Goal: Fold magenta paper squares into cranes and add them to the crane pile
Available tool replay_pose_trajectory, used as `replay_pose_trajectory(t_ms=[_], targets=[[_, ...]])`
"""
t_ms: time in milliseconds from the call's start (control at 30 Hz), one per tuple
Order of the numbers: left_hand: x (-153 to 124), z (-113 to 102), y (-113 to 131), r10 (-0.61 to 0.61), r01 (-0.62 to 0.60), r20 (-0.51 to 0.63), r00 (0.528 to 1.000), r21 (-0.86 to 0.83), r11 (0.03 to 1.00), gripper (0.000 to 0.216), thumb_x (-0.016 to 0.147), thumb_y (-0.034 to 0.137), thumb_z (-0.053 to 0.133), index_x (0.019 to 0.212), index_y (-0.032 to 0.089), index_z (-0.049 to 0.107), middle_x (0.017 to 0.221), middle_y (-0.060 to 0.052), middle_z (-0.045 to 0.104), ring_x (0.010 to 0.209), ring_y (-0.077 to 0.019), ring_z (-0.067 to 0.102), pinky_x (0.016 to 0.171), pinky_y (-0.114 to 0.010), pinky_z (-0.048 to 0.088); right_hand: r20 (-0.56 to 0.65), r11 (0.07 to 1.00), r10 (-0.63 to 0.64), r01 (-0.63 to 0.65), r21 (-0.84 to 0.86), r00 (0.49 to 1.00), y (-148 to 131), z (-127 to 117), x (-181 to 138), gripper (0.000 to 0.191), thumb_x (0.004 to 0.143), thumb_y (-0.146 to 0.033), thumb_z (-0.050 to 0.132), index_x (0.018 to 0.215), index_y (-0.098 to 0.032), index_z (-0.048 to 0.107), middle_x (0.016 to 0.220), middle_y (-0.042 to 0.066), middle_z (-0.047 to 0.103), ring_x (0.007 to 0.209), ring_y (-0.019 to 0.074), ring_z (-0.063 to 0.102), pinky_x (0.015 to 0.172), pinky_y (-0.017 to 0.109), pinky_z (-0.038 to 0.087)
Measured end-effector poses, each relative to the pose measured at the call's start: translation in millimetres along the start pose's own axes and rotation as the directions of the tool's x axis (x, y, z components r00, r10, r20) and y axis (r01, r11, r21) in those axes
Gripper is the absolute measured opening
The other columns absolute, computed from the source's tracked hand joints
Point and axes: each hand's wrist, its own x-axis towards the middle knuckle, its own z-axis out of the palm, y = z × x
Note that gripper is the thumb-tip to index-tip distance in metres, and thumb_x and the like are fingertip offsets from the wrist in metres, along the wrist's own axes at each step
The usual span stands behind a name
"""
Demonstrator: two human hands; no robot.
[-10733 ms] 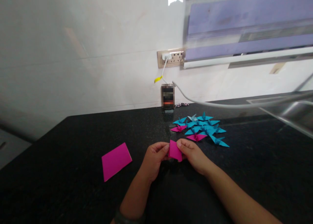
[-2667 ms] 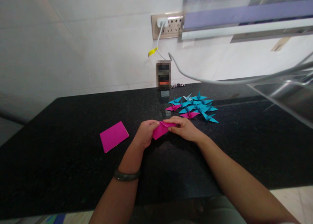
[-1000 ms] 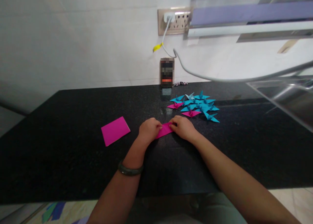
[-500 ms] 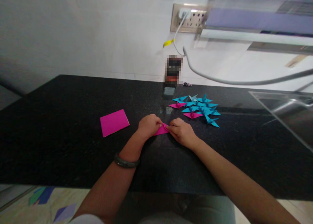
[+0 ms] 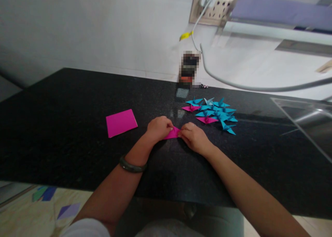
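A folded pink paper piece lies on the black stone counter between my hands. My left hand, with a dark bangle on its wrist, is curled with its fingertips pressed on the paper's left end. My right hand is closed too, pinching the paper's right end. A flat pink paper square lies to the left of my hands. Behind my right hand sits a cluster of folded paper cranes, mostly blue with two pink ones.
A blurred dark object stands against the white wall at the counter's back. A socket plate above it has a white plug and cable. A steel sink lies at the right. Patterned floor shows lower left.
The paper was held up between my hands earlier; now both hands press it down on the counter. The view has tilted and shifted; the hands have hardly moved in the last second.
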Motion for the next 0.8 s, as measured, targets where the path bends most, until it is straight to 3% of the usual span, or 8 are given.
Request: replay_pose_trajectory(t_ms=[300,800], targets=[[-0.4,1.0,-0.8,-0.010,0.010,0.003,1.000,-0.004,1.000,0.021,0.072,0.029,0.053,0.081,0.027,0.071,0.088,-0.001,0.067,0.080,-0.0163,0.059,0.071,-0.025,0.043,0.085,1.000,-0.014,0.012,0.029,0.996,-5.6,-4.0,1.7,0.024,0.088,-0.016,0.038,0.093,-0.015,0.062,0.089,0.010,0.055,0.084,0.0184,0.045,0.074,0.029,0.038],[-0.3,0.3,0.9,-0.045,0.046,0.012,0.999,-0.019,0.999,0.020,0.070,0.028,0.054,0.080,0.027,0.071,0.088,0.000,0.067,0.080,-0.0167,0.059,0.070,-0.026,0.044,0.098,0.998,-0.064,0.063,0.010,0.993,-7.6,-6.4,2.7,0.024,0.088,-0.017,0.039,0.088,-0.014,0.062,0.084,0.009,0.054,0.081,0.0188,0.043,0.072,0.030,0.038]])
